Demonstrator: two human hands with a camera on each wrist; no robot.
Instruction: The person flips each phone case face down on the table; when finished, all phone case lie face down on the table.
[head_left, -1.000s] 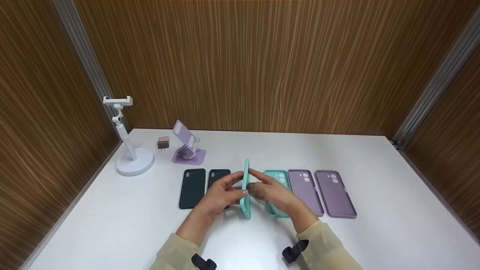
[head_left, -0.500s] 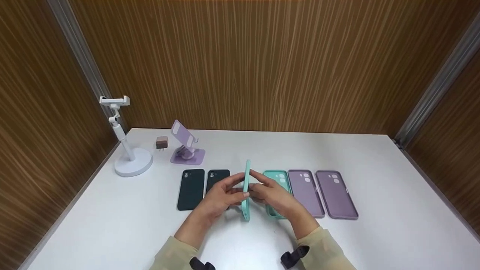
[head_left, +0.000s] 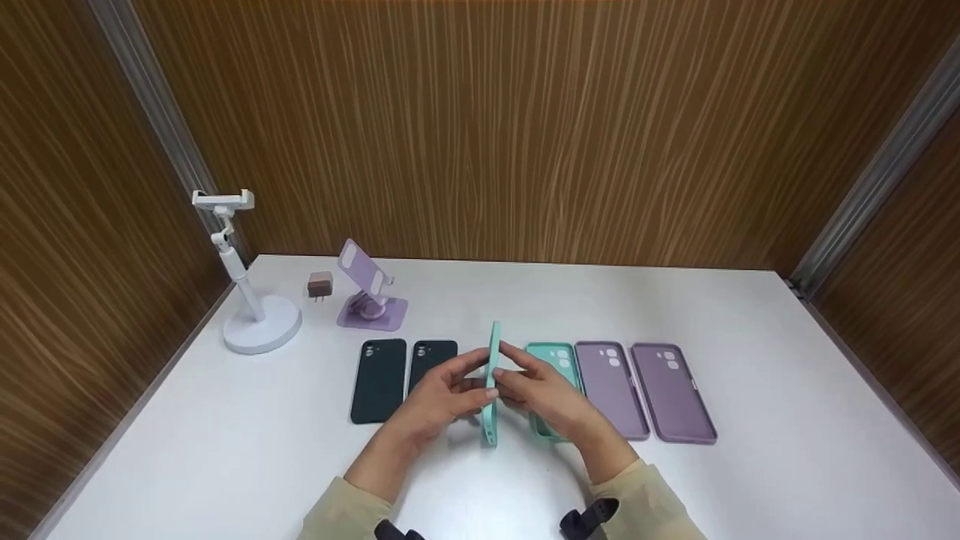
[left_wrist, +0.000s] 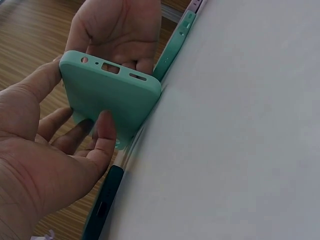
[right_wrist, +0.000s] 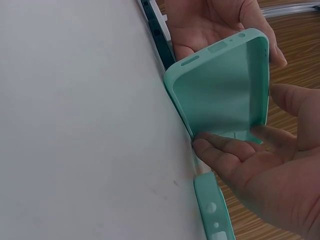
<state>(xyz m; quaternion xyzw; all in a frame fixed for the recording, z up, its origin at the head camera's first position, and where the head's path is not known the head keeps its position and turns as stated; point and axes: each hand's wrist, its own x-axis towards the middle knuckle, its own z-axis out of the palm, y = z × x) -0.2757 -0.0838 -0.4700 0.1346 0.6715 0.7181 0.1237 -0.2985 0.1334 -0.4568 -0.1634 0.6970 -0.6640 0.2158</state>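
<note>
A mint green phone case [head_left: 490,424] stands on its long edge between both hands, close over the table. Its outer back [left_wrist: 105,92] faces my left hand [head_left: 431,401], whose thumb and fingertips hold it at the edges. The hollow inside [right_wrist: 217,92] faces my right hand [head_left: 555,401]. That hand's thumb is at one side wall, and its fingers reach the lower rim. Cutouts show along the case's short end. A second mint case [head_left: 547,352] lies partly hidden behind the right hand. One dark green case [head_left: 437,355] is partly covered by the left hand.
Another dark case [head_left: 379,381] lies at left; two purple cases [head_left: 611,390] lie at right. Farther back stand a purple phone stand [head_left: 373,307], a pinkish plug adapter [head_left: 319,283] and a white tall phone holder [head_left: 262,326]. Wood-grain panels [head_left: 480,135] enclose the white table.
The mint case has turned slightly, showing less of its inside in the head view. A right-hand digit has come onto its near edge. Both hands stay nearly in place.
</note>
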